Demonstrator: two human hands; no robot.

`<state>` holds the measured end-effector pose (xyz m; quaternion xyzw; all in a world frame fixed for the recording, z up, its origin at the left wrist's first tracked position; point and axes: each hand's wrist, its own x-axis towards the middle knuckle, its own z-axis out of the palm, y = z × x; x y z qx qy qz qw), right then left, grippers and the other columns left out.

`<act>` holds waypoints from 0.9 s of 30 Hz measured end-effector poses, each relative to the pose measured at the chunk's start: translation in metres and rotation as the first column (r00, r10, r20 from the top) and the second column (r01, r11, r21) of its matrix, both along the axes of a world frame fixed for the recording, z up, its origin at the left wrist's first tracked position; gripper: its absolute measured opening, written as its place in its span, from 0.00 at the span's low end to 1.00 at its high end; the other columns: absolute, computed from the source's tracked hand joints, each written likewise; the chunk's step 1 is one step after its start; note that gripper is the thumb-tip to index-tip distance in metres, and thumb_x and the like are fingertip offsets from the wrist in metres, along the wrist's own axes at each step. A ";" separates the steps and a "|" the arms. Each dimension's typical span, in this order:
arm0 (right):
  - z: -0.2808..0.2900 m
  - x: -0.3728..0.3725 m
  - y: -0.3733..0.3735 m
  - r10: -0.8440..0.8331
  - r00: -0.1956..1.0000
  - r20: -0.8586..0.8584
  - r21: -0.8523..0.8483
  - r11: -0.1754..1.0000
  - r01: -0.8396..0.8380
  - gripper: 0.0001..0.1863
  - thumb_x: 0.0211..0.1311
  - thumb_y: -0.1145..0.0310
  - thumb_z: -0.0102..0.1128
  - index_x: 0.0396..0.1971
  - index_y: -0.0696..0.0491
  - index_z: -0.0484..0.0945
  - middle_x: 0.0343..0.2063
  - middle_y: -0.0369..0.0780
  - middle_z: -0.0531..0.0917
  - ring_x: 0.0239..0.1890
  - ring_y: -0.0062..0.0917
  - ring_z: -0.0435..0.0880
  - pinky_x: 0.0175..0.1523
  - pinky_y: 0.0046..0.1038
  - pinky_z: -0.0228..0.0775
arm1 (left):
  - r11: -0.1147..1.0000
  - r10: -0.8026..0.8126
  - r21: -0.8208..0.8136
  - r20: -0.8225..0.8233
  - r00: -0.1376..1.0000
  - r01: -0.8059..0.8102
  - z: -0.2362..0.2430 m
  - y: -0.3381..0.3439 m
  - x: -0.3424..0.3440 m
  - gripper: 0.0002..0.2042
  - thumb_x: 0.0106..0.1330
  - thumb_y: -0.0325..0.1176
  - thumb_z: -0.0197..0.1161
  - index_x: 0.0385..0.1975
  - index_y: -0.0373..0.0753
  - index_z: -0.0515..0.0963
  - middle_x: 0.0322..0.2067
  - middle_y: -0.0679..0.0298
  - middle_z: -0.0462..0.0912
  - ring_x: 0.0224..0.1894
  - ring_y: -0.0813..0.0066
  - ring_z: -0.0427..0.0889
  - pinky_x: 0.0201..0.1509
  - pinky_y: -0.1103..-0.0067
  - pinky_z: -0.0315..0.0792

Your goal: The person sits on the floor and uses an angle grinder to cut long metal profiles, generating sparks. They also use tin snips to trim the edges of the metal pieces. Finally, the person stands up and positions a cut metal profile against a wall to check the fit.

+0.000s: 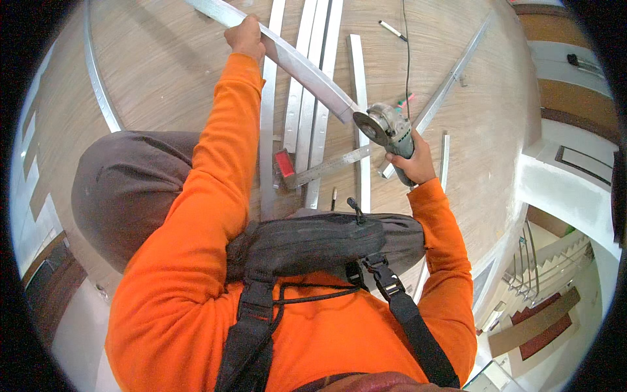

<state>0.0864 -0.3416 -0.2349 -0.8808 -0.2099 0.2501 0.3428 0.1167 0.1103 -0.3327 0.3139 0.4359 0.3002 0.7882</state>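
Left hand (246,40): fingers gripping the long silver metal channel (304,73), end just beside the round dark disc (369,127), contact unclear. Right hand (418,159): fingers wrapped round the grey angle grinder (400,134). I'd brace the channel, keep the disc square, thin black cord (407,65) clear.

Held metal channel (295,63) cut off at top, grinder (394,128) partly covered by right hand (422,161)

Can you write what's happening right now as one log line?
Left hand: grips metal channel | Right hand: holds angle grinder, disc near channel's end | Wood-grain surface: metal strips, red-handled square
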 end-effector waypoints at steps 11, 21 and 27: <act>0.001 -0.007 -0.003 0.006 0.998 0.061 0.070 0.998 -0.010 0.37 0.38 0.64 0.75 0.54 0.60 0.75 0.43 0.46 0.84 0.47 0.34 0.84 0.55 0.33 0.72 | 1.000 0.025 -0.005 -0.174 0.984 -0.027 0.001 0.003 -0.006 0.29 0.58 0.26 0.65 0.57 0.20 0.63 0.52 0.42 0.75 0.51 0.50 0.80 0.55 0.61 0.75; -0.006 -0.005 -0.005 0.012 1.000 0.011 0.066 0.998 -0.013 0.37 0.37 0.64 0.74 0.53 0.61 0.75 0.41 0.46 0.85 0.44 0.34 0.84 0.52 0.32 0.73 | 0.998 0.055 0.014 -0.192 0.980 -0.053 -0.006 0.003 -0.009 0.27 0.59 0.28 0.66 0.56 0.19 0.67 0.49 0.44 0.79 0.46 0.51 0.82 0.51 0.61 0.77; -0.003 -0.007 0.001 0.009 1.000 0.005 0.063 0.998 -0.009 0.40 0.38 0.65 0.76 0.57 0.63 0.73 0.43 0.48 0.84 0.47 0.35 0.84 0.54 0.32 0.72 | 1.000 0.008 0.005 -0.208 0.978 -0.007 0.002 -0.001 -0.014 0.28 0.60 0.28 0.65 0.57 0.19 0.66 0.51 0.44 0.78 0.50 0.52 0.81 0.53 0.61 0.76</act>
